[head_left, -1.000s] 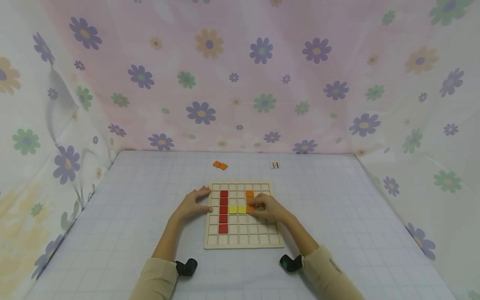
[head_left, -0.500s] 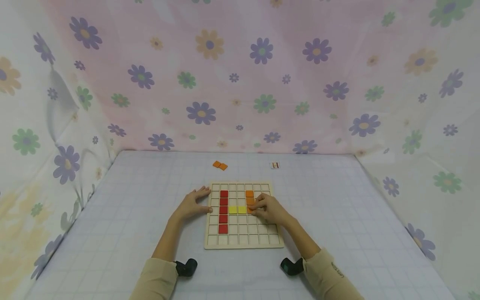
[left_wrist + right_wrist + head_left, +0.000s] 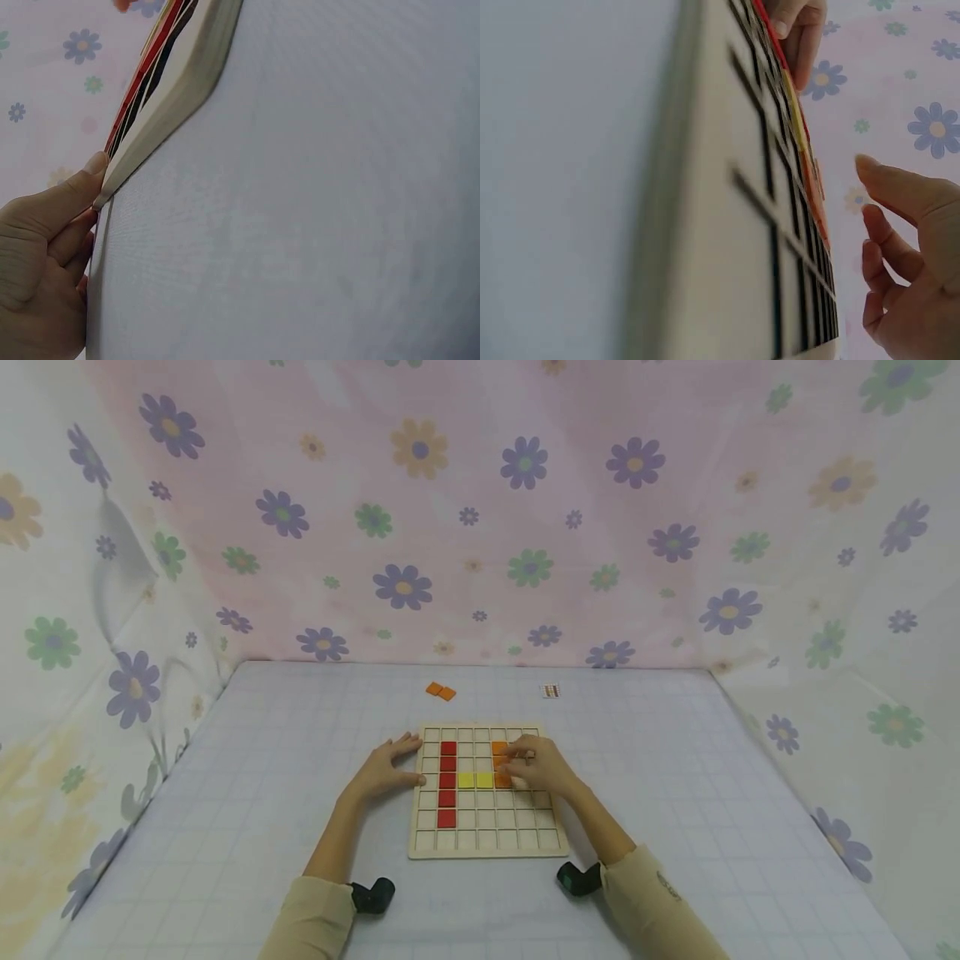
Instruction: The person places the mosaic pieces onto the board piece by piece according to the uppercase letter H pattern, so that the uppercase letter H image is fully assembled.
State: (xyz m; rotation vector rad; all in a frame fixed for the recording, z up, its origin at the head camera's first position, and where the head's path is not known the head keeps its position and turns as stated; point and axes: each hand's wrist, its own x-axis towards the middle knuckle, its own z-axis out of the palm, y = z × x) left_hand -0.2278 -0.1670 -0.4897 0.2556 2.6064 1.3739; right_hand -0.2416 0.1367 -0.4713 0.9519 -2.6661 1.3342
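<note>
A pale wooden grid board (image 3: pixel 487 843) lies on the table. It bears a column of several red square tiles (image 3: pixel 447 797), two yellow tiles (image 3: pixel 475 780) in a row beside them, and a short column of orange tiles (image 3: pixel 503 782), partly covered by fingers. My left hand (image 3: pixel 382 768) rests at the board's left edge, fingers spread, thumb touching the rim. My right hand (image 3: pixel 543 766) hovers just over the orange column. In the right wrist view, the right thumb (image 3: pixel 892 187) and fingers stand apart, loosely bent, with nothing between them.
Two loose orange tiles (image 3: pixel 441 691) lie behind the board. A small printed card (image 3: pixel 551 691) is at the back right. Black wrist-worn devices show by both sleeves, the right one (image 3: pixel 579 879) near the board's front right corner. Flowered cloth (image 3: pixel 480 543) hangs around the table.
My right hand has lifted slightly away from the lowest orange tile, its fingers shifting up the board, and more of that tile shows. My left hand stays where it was.
</note>
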